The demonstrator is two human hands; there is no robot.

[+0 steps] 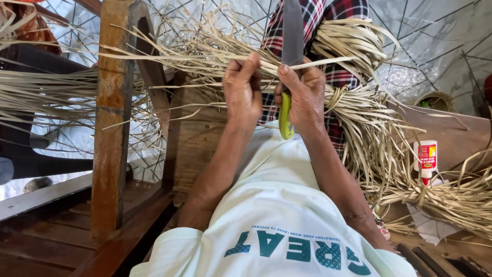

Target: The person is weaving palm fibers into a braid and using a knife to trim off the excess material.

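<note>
while the left hand [242, 90] pinches a thin pale dried-leaf strip [205, 57] between thumb and curled fingers, the right hand [303, 95] is wrapped tight round the yellow-green plastic handle of a knife with a long grey blade [292, 31], thumb pressed up against the blade base. blade points away from the body, upright in the view, and crosses the strip just beside the left fingertips. the strip runs sideways to the left, past a worn brown wooden post [114, 118]. both forearms reach up from the lap, close together, wrists almost touching, over a pale green t-shirt [277, 215]. behind the hands sits a thick bundle of flat straw-coloured leaf strips [359, 107], tied and looped, lying on red-black checked cloth [338, 10]; more loose strips fan out at left and lower right. small white squeeze bottle with red label and red cap [426, 160] stands cap-down among the strips at right, contents not visible. small round woven basket [434, 101] far right, something green inside, too small to tell. dark wooden slat bench [61, 241] lower left.
</note>
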